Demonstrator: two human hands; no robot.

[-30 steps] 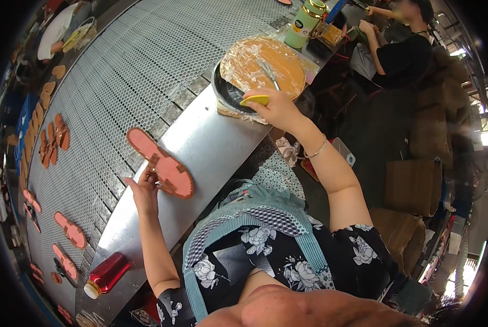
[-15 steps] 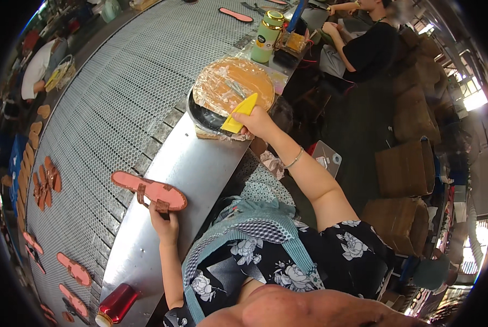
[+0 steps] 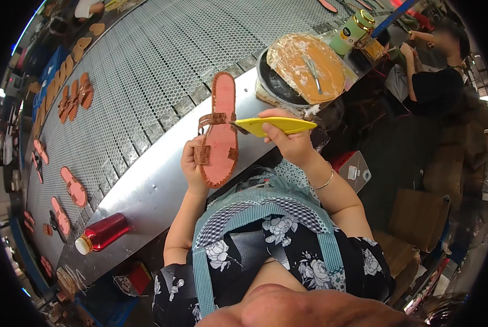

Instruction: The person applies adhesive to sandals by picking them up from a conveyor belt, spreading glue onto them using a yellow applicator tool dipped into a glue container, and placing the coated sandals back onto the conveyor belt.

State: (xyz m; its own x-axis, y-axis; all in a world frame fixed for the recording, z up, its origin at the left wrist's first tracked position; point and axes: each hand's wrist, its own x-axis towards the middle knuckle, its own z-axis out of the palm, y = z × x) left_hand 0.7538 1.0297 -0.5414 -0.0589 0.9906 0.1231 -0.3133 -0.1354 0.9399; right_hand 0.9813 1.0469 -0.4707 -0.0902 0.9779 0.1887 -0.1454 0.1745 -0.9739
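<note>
My left hand [image 3: 193, 163] is closed round the strap side of a sandal [image 3: 223, 150] with a pink insole and brown straps. The sandal stands toe end near me, heel end away, over the metal ledge. In my right hand [image 3: 294, 146] is a yellow scraper [image 3: 281, 126], pinched between thumb and fingers. Its left tip meets the sandal's right edge, by the upper brown strap piece; whether it presses there I cannot tell. Beyond that hand sits a black pan [image 3: 276, 82], partly covered by a round orange-brown board [image 3: 323, 73] crusted with dried residue. A thin metal tool [image 3: 313, 73] lies on the board.
A mesh conveyor [image 3: 140, 76] runs beyond the metal ledge [image 3: 162, 174], carrying several sandals and soles. A red bottle [image 3: 105, 231] lies on the ledge at left; a green bottle [image 3: 353, 31] stands past the pan. Cardboard boxes [image 3: 418, 218] and a seated person [image 3: 440, 82] are at right.
My right hand has brought the scraper from the pan to the sandal's edge. My left hand has raised the sandal and turned its heel end away from me. The view has swung left.
</note>
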